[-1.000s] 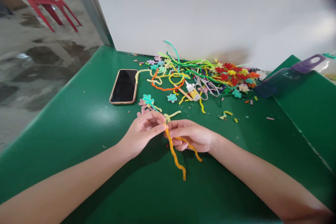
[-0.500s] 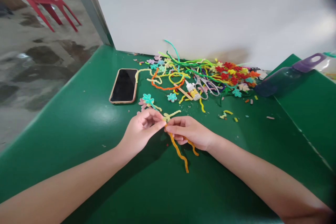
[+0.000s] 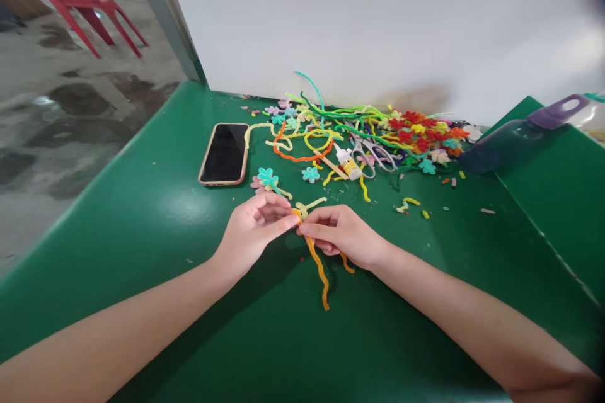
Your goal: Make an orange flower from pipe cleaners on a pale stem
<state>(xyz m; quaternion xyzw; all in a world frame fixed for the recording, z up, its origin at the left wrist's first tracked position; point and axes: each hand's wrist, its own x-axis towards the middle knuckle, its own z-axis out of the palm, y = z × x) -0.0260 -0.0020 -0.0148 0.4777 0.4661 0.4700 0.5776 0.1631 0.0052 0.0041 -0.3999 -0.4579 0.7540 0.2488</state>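
An orange pipe cleaner (image 3: 320, 271) is pinched between both my hands over the green table. My left hand (image 3: 258, 227) grips its bent upper end between thumb and fingertips. Close beside it, my right hand (image 3: 341, 236) is closed on the same pipe cleaner; one tail hangs toward me and another end shows below the right fingers. Just beyond the fingertips is a pale yellow pipe-cleaner piece (image 3: 312, 204); whether it is held or lies on the table I cannot tell. A turquoise pipe-cleaner flower (image 3: 268, 177) rests on pink and yellow pieces behind my left hand.
A phone (image 3: 224, 154) lies at the left. Farther back are a glue bottle (image 3: 348, 164), scissors (image 3: 373, 157), a wooden stick (image 3: 332, 167) and a pile of colourful pipe cleaners and flowers (image 3: 411, 129). A purple-topped bottle (image 3: 510, 138) leans at the right, near scattered scraps.
The orange pipe cleaner's long tail has swung a little to the left, and its upper end shows more as a bend at my left fingertips. Both hands stay nearly in place.
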